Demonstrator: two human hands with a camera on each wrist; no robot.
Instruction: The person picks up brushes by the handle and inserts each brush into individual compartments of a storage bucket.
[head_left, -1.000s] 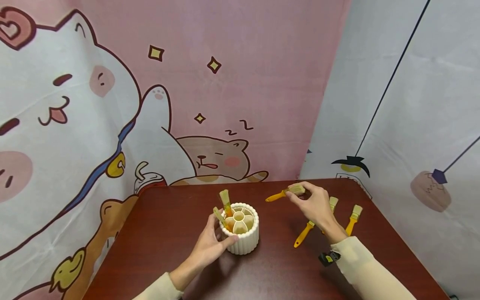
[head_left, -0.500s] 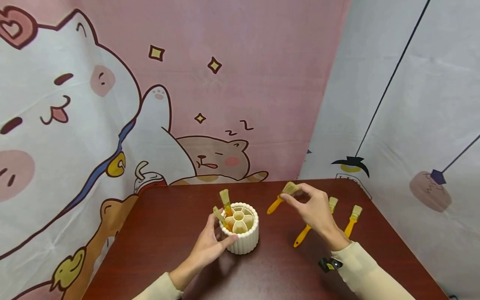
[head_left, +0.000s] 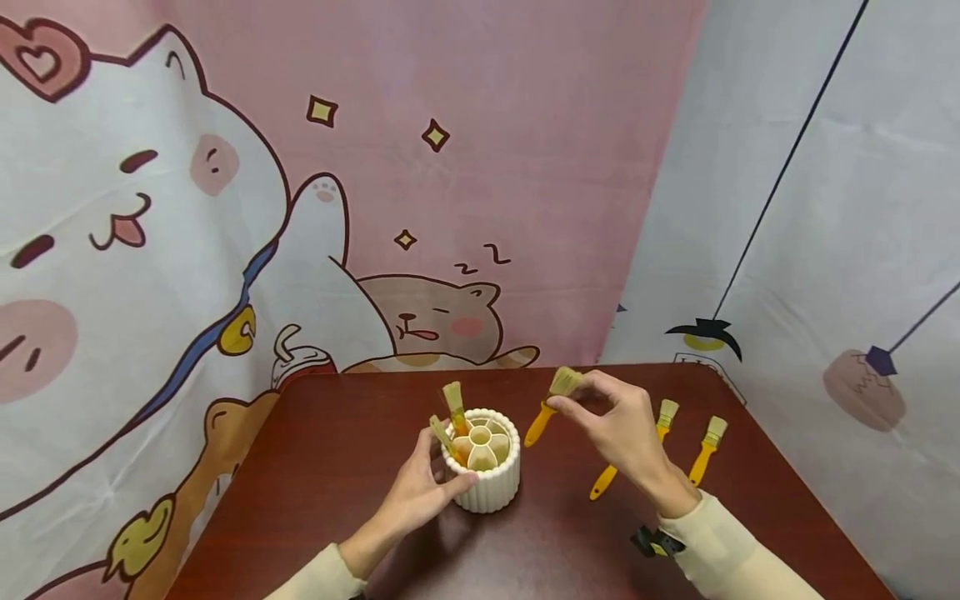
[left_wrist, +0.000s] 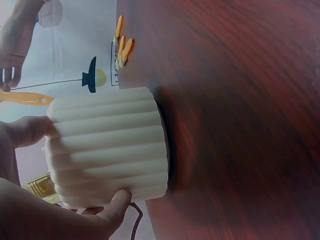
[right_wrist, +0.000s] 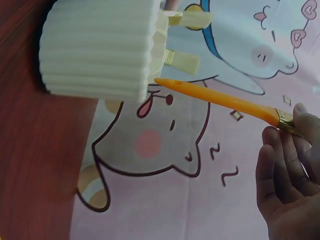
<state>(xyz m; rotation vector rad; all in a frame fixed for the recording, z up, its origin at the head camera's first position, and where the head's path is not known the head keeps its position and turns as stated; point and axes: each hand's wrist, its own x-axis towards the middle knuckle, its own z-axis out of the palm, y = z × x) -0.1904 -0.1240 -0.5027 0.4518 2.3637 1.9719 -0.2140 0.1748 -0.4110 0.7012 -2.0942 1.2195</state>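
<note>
A white ribbed brush holder (head_left: 491, 493) with petal-shaped compartments stands on the table, and my left hand (head_left: 418, 493) grips it round its left side, thumb at the near rim. Two brushes (head_left: 454, 398) lean bristles-up in its left compartments. To the right of the holder, my right hand (head_left: 624, 427) pinches another flat paintbrush (head_left: 542, 422) at its metal band, yellow handle slanting down to the left and bristles up. In the right wrist view the handle tip of that paintbrush (right_wrist: 220, 98) overlaps the holder's rim.
On the dark red wooden table (head_left: 337, 475), loose yellow-handled brushes (head_left: 708, 450) lie at the right, partly behind the right hand and forearm. A cartoon-printed cloth (head_left: 525, 183) hangs along the back and sides of the table.
My right hand has moved slightly left toward the holder. The paintbrush in it has swung from nearly level to steep, handle down. The left hand and holder have stayed in place.
</note>
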